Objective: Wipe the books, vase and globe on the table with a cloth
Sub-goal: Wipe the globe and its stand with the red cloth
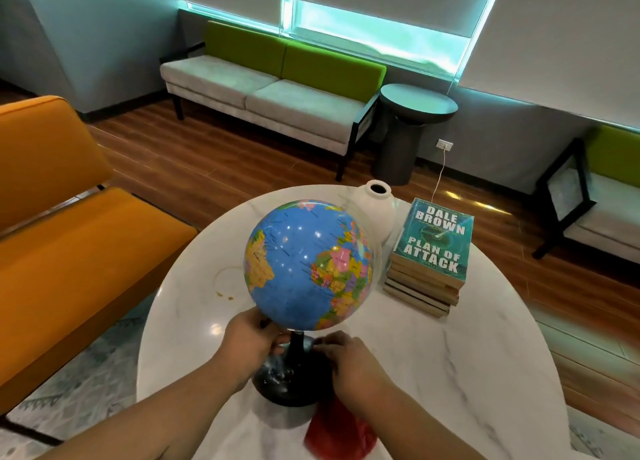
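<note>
The left hand (249, 342) holds the thin black post of the globe (308, 265), with its fingers curled round it just under the ball. The right hand (353, 366) is on the other side of the post, close but not touching the left one. It grips a red cloth (341, 428) and presses it on the round black foot (291, 380); the rest of the cloth hangs down toward the person. So the step now looks like wiping the globe, low down on its foot. Next, I think, the cloth must go up over the blue ball while the left hand keeps the globe from tipping (it looks a bit top-heavy). The globe stands on the near part of the white table (450, 355). Behind it is a white vase (375, 207), just beside it. Its mouth is open and dark inside, and nothing sticks out, so I cannot tell if anything is in it. To the right is a pile of books (433, 252).
</note>
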Demonstrator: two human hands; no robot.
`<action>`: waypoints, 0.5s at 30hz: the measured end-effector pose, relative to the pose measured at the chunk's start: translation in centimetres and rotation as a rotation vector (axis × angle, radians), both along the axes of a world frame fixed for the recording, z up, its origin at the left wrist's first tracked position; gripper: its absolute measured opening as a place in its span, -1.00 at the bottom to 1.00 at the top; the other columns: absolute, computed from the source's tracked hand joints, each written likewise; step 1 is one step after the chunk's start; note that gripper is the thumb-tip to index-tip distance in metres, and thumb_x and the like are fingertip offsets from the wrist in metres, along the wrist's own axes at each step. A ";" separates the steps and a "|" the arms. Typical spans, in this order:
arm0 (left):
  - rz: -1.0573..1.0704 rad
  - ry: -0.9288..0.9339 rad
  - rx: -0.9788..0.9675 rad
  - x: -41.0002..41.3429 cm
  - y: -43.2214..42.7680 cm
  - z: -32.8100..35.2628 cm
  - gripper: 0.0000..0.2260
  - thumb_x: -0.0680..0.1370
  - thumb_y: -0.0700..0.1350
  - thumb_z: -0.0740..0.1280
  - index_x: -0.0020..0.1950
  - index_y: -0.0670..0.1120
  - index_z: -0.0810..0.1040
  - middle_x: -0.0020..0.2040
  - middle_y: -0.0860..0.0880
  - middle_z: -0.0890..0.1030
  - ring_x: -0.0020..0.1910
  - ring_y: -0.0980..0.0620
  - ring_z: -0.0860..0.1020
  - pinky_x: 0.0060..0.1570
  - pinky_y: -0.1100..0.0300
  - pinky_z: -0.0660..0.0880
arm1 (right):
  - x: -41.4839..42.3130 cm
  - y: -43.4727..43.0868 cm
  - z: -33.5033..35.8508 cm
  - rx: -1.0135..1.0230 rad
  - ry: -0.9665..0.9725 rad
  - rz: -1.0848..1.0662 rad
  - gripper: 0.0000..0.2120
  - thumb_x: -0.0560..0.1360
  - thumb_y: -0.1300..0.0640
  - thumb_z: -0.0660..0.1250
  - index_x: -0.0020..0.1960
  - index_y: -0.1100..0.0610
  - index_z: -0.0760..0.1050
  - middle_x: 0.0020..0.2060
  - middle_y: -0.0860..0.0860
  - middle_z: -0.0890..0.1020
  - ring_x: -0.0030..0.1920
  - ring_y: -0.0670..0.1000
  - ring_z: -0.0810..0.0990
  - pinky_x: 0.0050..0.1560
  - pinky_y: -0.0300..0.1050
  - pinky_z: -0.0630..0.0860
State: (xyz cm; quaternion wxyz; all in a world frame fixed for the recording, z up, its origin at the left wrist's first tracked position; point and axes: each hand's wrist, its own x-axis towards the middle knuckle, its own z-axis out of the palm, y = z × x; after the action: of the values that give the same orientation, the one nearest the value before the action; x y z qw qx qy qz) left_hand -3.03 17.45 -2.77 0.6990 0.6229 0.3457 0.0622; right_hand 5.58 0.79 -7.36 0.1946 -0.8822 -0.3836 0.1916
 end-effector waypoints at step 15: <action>0.002 -0.016 -0.023 -0.5 0.5 0.2 -0.88 0.57 -0.33 0.29 -0.08 -0.15 0.57 -0.30 -0.05 0.69 -0.29 -0.04 0.63 -0.27 0.16 0.60 | -1.2 0.0 2.3 0.089 0.179 0.050 -0.54 0.29 0.18 0.12 0.08 0.04 0.64 -0.01 -0.07 0.54 0.09 -0.03 0.53 0.18 -0.30 0.42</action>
State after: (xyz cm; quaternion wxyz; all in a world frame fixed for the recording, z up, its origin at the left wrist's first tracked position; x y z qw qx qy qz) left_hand -3.49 17.91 -2.58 0.7089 0.6138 0.3415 0.0641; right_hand 4.41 0.79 -5.09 0.2620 -0.8423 -0.3947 0.2572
